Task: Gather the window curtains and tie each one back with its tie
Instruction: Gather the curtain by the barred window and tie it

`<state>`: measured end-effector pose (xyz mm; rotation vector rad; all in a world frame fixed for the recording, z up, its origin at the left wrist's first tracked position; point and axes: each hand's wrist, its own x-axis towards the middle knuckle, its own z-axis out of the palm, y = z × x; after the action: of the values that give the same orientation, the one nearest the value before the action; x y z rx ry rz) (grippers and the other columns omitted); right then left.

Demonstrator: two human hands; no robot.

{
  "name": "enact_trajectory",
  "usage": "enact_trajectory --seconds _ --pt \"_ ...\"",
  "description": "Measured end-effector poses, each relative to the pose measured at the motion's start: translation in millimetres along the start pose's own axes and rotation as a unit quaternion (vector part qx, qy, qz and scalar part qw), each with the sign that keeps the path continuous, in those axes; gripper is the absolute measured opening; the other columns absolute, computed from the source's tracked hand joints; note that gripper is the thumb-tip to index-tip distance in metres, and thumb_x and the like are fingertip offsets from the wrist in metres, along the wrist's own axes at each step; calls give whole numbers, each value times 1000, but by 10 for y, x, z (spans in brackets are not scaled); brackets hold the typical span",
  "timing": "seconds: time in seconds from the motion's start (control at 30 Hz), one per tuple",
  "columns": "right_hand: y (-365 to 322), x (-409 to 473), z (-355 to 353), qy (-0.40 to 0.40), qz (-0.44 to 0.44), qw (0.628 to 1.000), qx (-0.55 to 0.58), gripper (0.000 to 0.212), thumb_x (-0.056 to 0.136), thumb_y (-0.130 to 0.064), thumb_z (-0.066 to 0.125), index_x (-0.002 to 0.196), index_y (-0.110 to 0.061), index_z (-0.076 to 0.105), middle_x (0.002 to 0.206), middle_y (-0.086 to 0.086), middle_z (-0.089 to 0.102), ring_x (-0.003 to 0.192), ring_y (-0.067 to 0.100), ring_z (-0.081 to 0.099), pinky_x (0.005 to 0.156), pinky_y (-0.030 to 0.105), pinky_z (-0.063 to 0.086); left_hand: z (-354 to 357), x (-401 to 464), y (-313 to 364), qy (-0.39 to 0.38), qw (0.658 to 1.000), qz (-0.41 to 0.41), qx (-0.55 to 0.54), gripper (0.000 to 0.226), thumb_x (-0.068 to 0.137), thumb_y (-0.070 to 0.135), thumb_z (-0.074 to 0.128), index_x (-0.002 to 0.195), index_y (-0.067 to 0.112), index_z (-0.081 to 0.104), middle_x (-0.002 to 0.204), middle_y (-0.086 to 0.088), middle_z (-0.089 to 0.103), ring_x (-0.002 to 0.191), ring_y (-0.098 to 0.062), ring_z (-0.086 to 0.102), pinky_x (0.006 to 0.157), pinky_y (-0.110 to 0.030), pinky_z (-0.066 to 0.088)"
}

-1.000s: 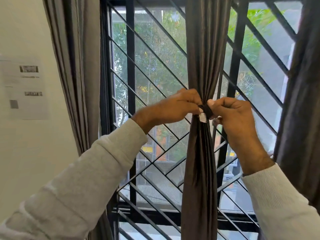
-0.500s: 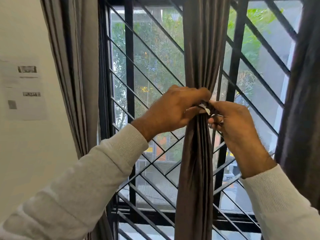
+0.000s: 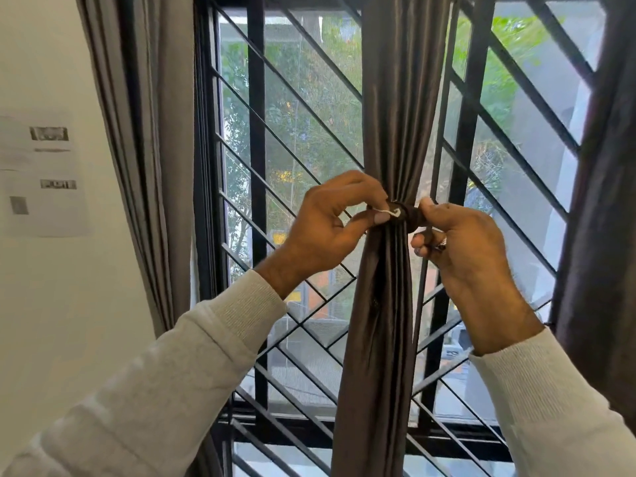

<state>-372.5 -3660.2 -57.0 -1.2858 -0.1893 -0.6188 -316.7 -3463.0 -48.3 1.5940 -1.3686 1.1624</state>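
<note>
A dark brown middle curtain hangs gathered into a narrow bunch before the window. A dark tie wraps around it at hand height, with a small white thread or hook end showing on its front. My left hand pinches the tie's left end between thumb and forefinger. My right hand grips the tie's right end, fingers curled around it. A grey curtain hangs loose at the left. Another dark curtain hangs at the right edge.
Behind the curtains a black window grille with diagonal bars covers the glass. A white wall at the left carries a printed paper sheet. Trees and buildings show outside.
My left hand has slid off the front of the curtain and now pinches the tie's left end. The wrapped tie and its white end are exposed between both hands.
</note>
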Motion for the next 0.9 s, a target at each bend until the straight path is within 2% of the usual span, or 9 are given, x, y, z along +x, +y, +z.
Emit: enact_trajectory --seconds 0.1,0.23,0.33,0.43,0.57,0.63,0.73,0.8,0.9 --pt "8 39 -68 17 8 1000 21 18 99 -17 71 84 -9 67 70 2 71 49 16 58 51 29 47 -70 -88 -94 17 1000 -26 6 5 91 5 83 92 5 78 106 -10 67 106 -30 64 96 -52 50" --pt "27 74 -127 23 -1 1000 3 18 99 -19 72 85 -8 68 70 0 72 50 15 59 54 29 48 -142 -211 -184 15 997 -72 -8 7 92 13 82 96 9 78 109 -10 64 108 -27 61 93 -41 45" --pt "28 92 -133 33 -13 999 -8 19 98 -20 73 83 -11 68 71 0 72 49 14 59 56 31 48 -141 -299 -233 26 996 -90 -16 6 92 15 82 96 13 77 112 -8 64 111 -28 60 95 -42 44" --pt "22 91 -140 43 -19 999 -15 19 97 -19 75 81 -12 68 66 -1 68 49 15 58 58 31 48 -131 -372 -271 43 993 -108 -23 9 92 18 82 97 22 75 112 -2 62 113 -27 59 97 -42 45" --pt "5 94 -153 58 -21 998 -22 18 98 -20 75 84 -11 69 61 -1 63 48 13 56 58 29 49 -126 -439 -294 53 990 -127 -39 10 92 24 80 98 29 73 108 7 59 111 -21 58 96 -33 41" --pt "8 83 -157 65 -22 997 -28 17 98 -20 75 86 -9 70 61 0 61 48 12 56 57 29 50 -135 -462 -325 54 988 -137 -44 11 92 24 81 98 28 73 106 8 58 111 -19 57 97 -29 40" --pt "-2 75 -155 76 -28 996 -40 17 98 -19 75 88 -7 71 66 4 62 47 12 55 58 29 51 -136 -497 -363 59 986 -150 -45 14 91 19 82 96 27 72 106 0 58 112 -23 57 97 -27 40" --pt "10 97 -131 90 -38 993 -64 18 99 -20 74 88 -7 72 67 5 62 47 11 55 59 31 52 -125 -532 -387 62 984 -159 -46 16 91 17 82 96 28 71 106 4 57 113 -22 58 97 -23 40" --pt "132 150 -62 123 -108 976 -141 23 101 -24 72 84 -8 72 65 -2 66 43 11 57 57 35 55 -89 -571 -461 73 983 -169 -24 12 94 20 81 99 26 72 108 10 57 114 -21 59 95 -27 42"
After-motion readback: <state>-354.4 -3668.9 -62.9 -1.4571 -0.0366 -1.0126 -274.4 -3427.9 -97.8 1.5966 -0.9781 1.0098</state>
